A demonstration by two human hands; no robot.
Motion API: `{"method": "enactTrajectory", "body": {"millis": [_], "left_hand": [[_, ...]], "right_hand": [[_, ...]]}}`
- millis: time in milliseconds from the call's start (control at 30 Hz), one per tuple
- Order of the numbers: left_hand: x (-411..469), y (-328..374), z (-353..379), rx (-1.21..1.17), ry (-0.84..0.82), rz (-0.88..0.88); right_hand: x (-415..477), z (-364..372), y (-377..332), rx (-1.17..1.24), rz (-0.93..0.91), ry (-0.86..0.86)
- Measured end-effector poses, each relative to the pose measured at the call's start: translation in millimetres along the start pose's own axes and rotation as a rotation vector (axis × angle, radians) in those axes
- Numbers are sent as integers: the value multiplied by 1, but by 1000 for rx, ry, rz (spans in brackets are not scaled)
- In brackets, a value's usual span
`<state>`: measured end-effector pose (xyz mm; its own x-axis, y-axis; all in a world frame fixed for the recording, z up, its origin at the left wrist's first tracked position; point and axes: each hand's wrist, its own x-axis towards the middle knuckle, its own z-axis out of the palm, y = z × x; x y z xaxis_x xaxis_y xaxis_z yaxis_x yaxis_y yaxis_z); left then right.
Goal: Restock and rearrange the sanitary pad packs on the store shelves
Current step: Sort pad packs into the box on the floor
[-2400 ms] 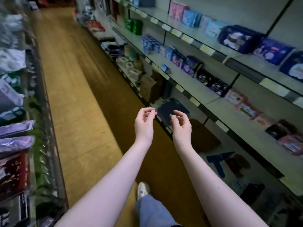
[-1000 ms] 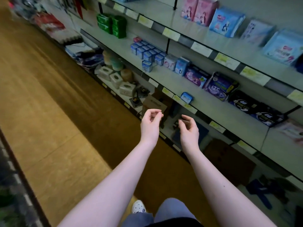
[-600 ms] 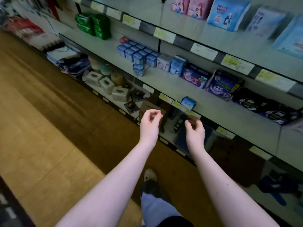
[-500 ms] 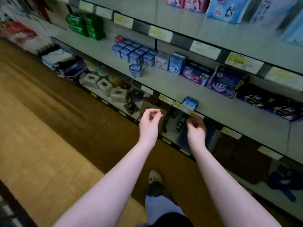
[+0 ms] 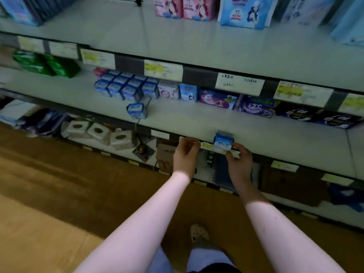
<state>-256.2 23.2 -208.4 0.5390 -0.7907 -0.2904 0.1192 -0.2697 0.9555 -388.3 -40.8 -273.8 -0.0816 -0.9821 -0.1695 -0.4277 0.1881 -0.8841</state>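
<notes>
The small blue pad pack (image 5: 222, 142) is sitting at the front edge of the middle shelf (image 5: 275, 134), mid-frame. My right hand (image 5: 240, 163) is bringing its fingers (image 5: 237, 149) against the pack's lower right corner; I cannot tell whether they are gripping. My left hand (image 5: 186, 154) is hovering just left, loosely curled, holding nothing

This is a shop aisle. Tiered shelves (image 5: 197, 119) run past the left hand (image 5: 185, 156) and right hand (image 5: 239, 164), and each front edge carries price labels (image 5: 163, 68). Above the hands, pad packs stand grouped by kind: blue packs (image 5: 122, 89), a purple pack (image 5: 216, 98), pink packs (image 5: 185, 6) higher up, and green packs (image 5: 49, 65) far up-left. Tissue boxes (image 5: 98, 132) sit left of the left hand. A wooden floor (image 5: 59, 194) lies below.
</notes>
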Motion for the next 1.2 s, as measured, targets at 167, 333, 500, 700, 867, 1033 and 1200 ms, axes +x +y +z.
{"method": "enactTrajectory", "body": {"millis": [167,333,500,700,867,1033,1200], "left_hand": [[47,-21,-11,37,-125,-1],[96,-46,-24,88,-197,16],[135,-79,-44,40,-201,-3],[155,-93,-59,51,-228,4],[165,-90,-77,64,-215,15],[174,-82,-110,85,-144,42],[197,-72,-164,199,-68,87]], "right_hand": [[17,32,8,-71,65,89],[38,63,21,-122,101,153],[66,95,42,-349,128,230],[79,117,49,-334,116,349],[61,133,38,-178,47,356],[37,170,3,-59,-8,309],[12,228,-41,43,-52,189]]}}
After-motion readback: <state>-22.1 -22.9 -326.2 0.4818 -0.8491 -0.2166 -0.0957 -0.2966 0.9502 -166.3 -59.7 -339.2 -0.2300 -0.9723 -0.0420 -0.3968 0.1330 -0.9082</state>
